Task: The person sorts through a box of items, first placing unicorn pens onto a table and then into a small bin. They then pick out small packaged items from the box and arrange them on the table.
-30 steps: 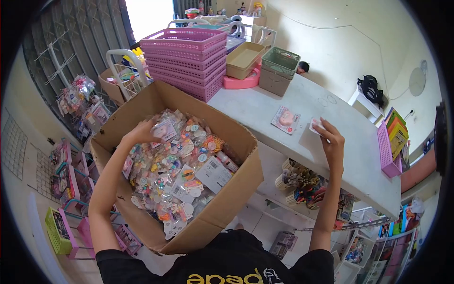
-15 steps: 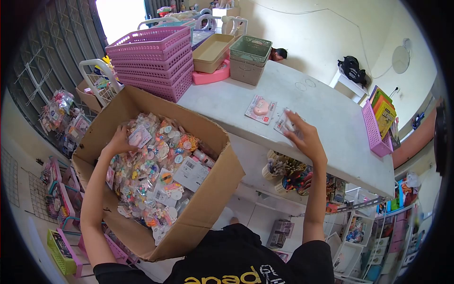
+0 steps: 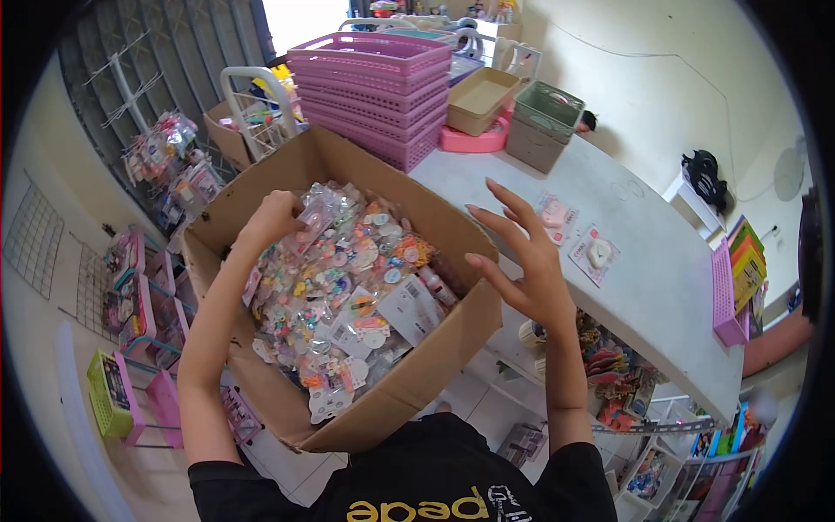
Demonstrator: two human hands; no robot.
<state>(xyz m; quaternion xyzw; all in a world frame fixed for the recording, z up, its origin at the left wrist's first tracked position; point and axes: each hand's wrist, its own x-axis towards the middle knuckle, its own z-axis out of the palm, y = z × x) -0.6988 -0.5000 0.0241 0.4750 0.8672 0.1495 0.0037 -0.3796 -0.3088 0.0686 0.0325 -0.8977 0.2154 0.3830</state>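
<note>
A large cardboard box (image 3: 461, 348) full of small plastic packets (image 3: 339, 287) of colourful trinkets stands before me. My left hand (image 3: 276, 216) is inside it, fingers closed on a clear packet (image 3: 311, 228) with pinkish contents. My right hand (image 3: 522, 252) is in the air between the box and the white table, fingers spread, holding nothing. On the table beside it lie two carded blister packs, one with a pink item (image 3: 554, 215) and one with a white item (image 3: 598, 255).
Stacked purple baskets (image 3: 370, 109), a beige tray (image 3: 481, 97) and a green basket (image 3: 548, 109) stand on the white table (image 3: 644, 287). A purple basket of booklets (image 3: 729, 300) sits at its right end. A person's head (image 3: 586, 122) shows behind the table.
My right hand has let go of the white-item pack on the table and moved left toward the box. My left hand now grips a packet farther back. The view has turned left.
</note>
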